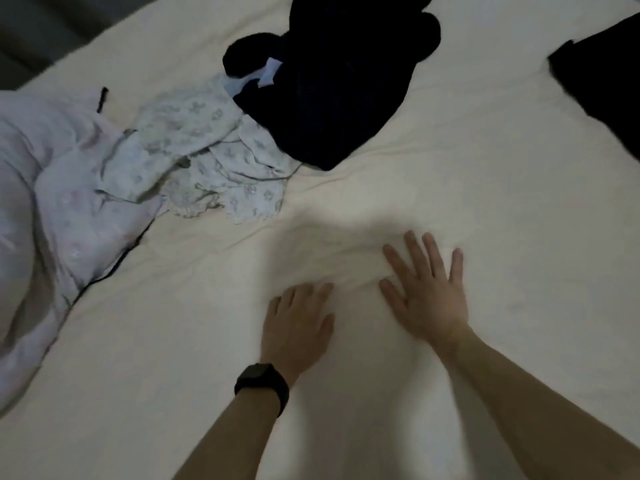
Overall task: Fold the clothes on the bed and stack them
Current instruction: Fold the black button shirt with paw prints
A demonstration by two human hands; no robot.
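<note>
Both hands lie flat and empty on the cream bed [502,209], close side by side. The left hand [298,327] wears a black watch [262,381]; the right hand [426,292] has its fingers spread. Beyond them to the left, a crumpled floral garment [207,161] lies unfolded, touching a pale lilac quilt [52,188]. A dark navy garment [329,91] overlaps its far edge. Another dark garment [602,74] lies well apart, far right.

Dark garment [332,81]: cut off by the top edge. Second dark item [602,74]: cut off by the right edge; type cannot be told. Lilac fabric [52,202]: cut off by the left edge. Patterned garment [207,150]: far side hidden under the dark garment. Left hand [298,323]: fingertips blurred. Left forearm [235,438] and right forearm [519,403]: cut off by the bottom edge. Corner area [34,29]: too dark to identify.
</note>
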